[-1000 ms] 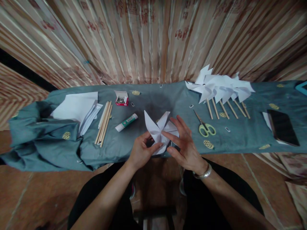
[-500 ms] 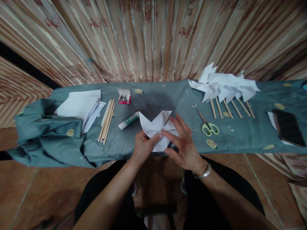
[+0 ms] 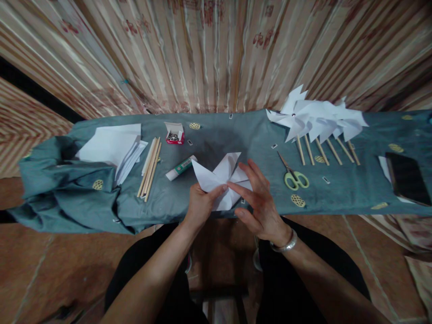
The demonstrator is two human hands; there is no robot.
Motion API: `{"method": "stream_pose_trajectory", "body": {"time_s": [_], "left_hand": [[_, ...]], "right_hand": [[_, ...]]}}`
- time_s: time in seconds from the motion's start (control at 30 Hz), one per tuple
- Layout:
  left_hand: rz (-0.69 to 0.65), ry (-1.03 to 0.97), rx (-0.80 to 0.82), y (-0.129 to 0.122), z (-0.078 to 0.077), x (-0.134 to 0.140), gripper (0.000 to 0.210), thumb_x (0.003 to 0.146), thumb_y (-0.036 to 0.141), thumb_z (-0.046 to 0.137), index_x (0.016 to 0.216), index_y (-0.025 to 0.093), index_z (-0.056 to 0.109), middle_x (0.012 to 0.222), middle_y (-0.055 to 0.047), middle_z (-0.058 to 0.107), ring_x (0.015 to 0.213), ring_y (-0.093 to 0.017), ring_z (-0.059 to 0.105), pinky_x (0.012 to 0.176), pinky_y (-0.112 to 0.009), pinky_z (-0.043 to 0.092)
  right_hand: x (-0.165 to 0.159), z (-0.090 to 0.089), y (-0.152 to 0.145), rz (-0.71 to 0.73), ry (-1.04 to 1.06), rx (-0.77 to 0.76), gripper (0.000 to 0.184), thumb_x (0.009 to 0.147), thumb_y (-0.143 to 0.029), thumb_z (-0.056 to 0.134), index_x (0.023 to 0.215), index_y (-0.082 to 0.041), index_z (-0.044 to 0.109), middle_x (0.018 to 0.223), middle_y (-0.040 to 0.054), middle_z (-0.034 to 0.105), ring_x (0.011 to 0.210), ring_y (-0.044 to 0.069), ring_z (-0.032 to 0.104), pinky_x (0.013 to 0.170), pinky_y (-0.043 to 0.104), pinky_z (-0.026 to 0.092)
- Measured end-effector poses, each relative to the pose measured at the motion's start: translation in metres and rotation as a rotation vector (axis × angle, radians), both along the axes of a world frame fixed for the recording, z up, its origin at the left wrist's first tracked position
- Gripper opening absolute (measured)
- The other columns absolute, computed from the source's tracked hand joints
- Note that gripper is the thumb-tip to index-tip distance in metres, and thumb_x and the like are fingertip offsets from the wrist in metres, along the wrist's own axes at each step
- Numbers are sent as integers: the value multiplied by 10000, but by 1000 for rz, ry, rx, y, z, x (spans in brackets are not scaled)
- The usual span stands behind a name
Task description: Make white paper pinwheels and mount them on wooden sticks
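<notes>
My left fingers (image 3: 218,192) clamped on paper pinwheel (image 3: 223,172), near edge of counter (image 3: 249,135) | my right fingers (image 3: 241,192) spread, index at its centre | glue stick (image 3: 181,168) near left blade | scissors (image 3: 290,177) right | wooden sticks (image 3: 149,170) farther left

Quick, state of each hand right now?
Left hand: closed on the white paper pinwheel, thumb near its centre.
Right hand: open, fingers spread, index at the pinwheel's centre.

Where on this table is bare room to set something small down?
Bare cloth lies between the red box and the pinwheels, also between the scissors and the phone. Crowded: the left part, with paper sheets, sticks and glue stick, and the near middle, where left hand and right hand touch the folded paper.
</notes>
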State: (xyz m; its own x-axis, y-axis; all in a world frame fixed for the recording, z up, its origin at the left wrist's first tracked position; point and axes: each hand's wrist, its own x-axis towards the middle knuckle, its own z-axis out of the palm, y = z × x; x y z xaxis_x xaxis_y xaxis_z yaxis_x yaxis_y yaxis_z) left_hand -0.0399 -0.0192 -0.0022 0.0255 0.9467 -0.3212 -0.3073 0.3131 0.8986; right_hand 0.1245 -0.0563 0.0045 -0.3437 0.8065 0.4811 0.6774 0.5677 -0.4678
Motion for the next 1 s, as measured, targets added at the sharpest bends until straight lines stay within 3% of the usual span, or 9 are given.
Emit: {"method": "stream_pose_trajectory", "body": {"time_s": [0.43, 0.73, 0.9, 1.0], "left_hand": [[4, -94, -20, -2, -4, 2, 320, 566, 257, 883, 845, 144, 777, 863, -57, 785, 733, -185, 701, 737, -299, 549], [26, -100, -48, 1, -2, 3, 309, 545, 247, 880, 814, 141, 772, 811, -44, 778, 685, -170, 682, 708, -289, 536], [107, -145, -92, 8, 1, 2, 306, 500, 236, 891, 755, 134, 755, 749, -33, 761, 646, -154, 661, 701, -288, 523], [147, -193, -106, 13, 5, 1, 321, 477, 233, 899, 744, 137, 749, 744, -27, 756, 658, -151, 663, 721, -288, 524]], "right_hand": [[-3, 3, -1, -2, -113, 88, 631, 944, -600, 405, 1494, -309, 297, 1600, 104, 237, 1492, 362, 185, 1114, 602, 287], [-2, 4, -2, -27, -110, 67, 664, 921, -575, 482, 1511, -345, 284, 1620, 67, 222, 1485, 377, 212, 1119, 618, 293], [2, 13, -2, -213, 18, 57, 737, 900, -549, 551, 1535, -324, 253, 1626, 88, 221, 1486, 403, 206, 1141, 671, 245], [3, 9, -3, -315, 218, -44, 773, 888, -505, 603, 1538, -266, 261, 1596, 132, 295, 1474, 374, 266, 1136, 645, 308]]}}
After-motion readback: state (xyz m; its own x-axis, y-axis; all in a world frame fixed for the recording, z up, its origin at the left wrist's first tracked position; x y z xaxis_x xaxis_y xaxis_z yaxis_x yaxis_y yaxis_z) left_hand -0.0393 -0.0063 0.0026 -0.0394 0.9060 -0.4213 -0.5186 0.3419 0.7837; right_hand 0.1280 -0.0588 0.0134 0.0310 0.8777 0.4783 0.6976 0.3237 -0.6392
